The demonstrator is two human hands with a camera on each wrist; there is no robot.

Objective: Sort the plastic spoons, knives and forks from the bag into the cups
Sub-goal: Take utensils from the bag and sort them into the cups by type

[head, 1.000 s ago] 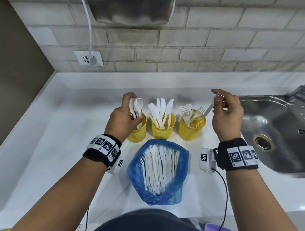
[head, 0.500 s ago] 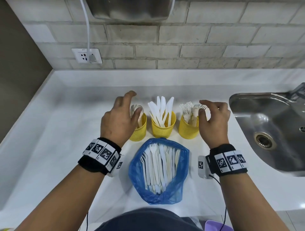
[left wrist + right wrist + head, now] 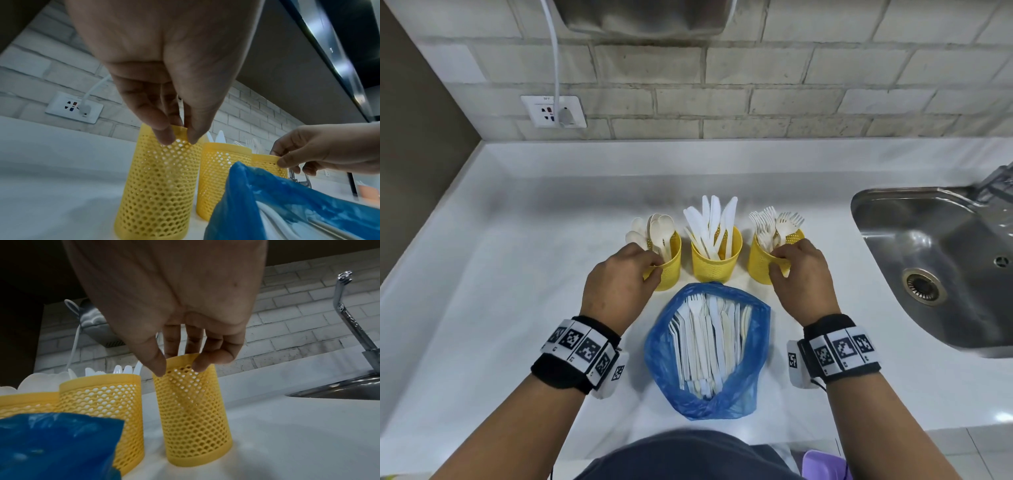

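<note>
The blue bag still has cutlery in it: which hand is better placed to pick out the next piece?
Roughly even: both hands pinch cup rims. Left hand holds the spoon cup, right hand the fork cup; the blue bag lies between them. The nearest fork slightly favours the right.

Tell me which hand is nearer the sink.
Right. The right hand pinches the rim of the fork cup, the cup closest to the sink; the left hand pinches the spoon cup, farthest away.

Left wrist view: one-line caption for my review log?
Left hand pinches the spoon cup rim; right hand pinches the fork cup.
</note>
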